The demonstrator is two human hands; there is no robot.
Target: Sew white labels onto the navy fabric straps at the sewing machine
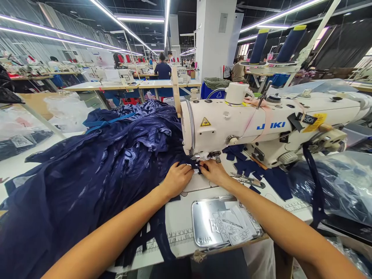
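Note:
A white sewing machine (221,124) stands in front of me, its needle area low at the left end of the arm. Navy fabric (95,170) with paler patterned parts lies heaped to the left and runs in under the machine head. My left hand (179,179) is closed on the edge of this fabric, just left of the needle area. Close by on the right, my right hand (214,172) pinches a small dark piece of the fabric at the presser foot. The fingertips of both hands are partly hidden.
A metal tin lid (203,223) with white printed labels (234,228) lies at the table's front edge. Scissors or snips (248,180) and navy scraps (277,182) are right of my hand. Two navy thread cones (258,46) stand above. Plastic-wrapped fabric (308,182) sits at right.

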